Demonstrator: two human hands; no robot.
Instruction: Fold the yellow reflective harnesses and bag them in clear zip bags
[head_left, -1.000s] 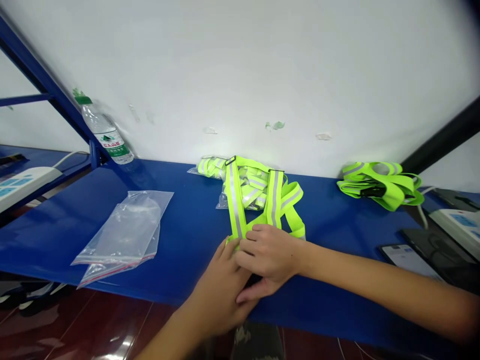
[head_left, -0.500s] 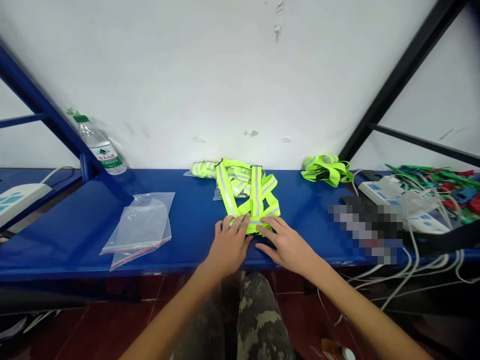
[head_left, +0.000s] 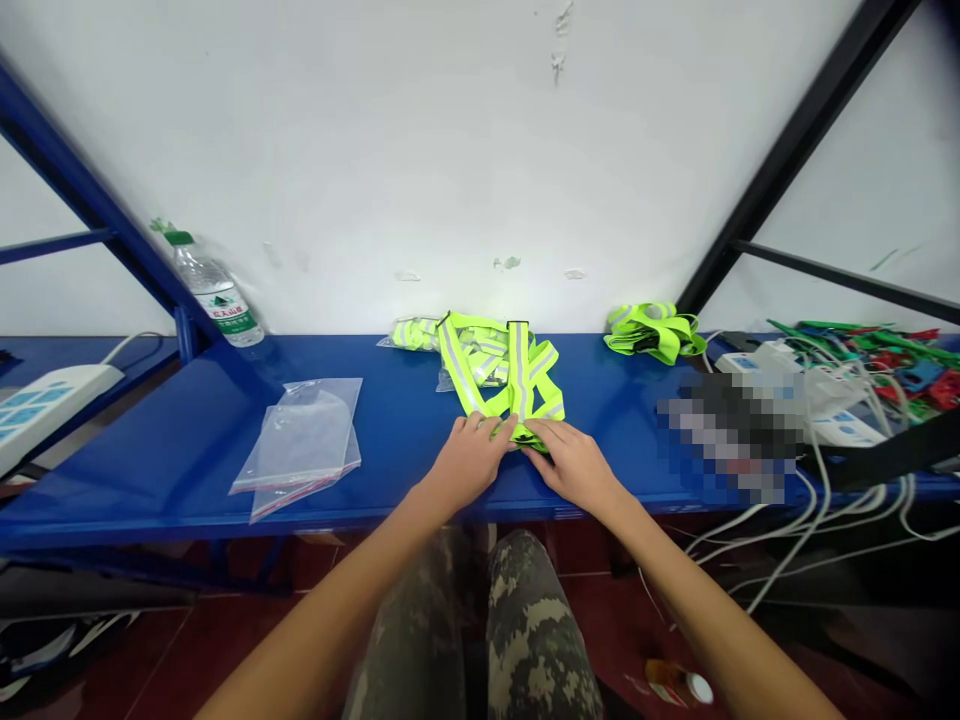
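A neon-yellow reflective vest point(head_left: 519, 375) made of straps with silver stripes lies in front of me, its near end bunched in layers. My left hand point(head_left: 471, 458) is closed on the left part of that near end, fingers curled over it. My right hand point(head_left: 574, 462) pinches the right part, the thumb underneath and partly hidden. Behind the vest, partly under its straps, are more neon-yellow straps in clear bags point(head_left: 415, 334). Another bundle of yellow reflective straps point(head_left: 654, 332) rests to the right by the wall.
Clear zip bags point(head_left: 304, 440) lie on the blue table point(head_left: 405, 470) to the left. A water bottle point(head_left: 225, 305) leans against the wall. At right are a pixelated dark item point(head_left: 735, 430), power strips, white cables point(head_left: 823, 500) and a tangle of coloured pieces point(head_left: 900, 365).
My fingers have curled from lying on the vest's near edge to gripping it. That edge is gathered and folded slightly away from me. The view has shifted a little.
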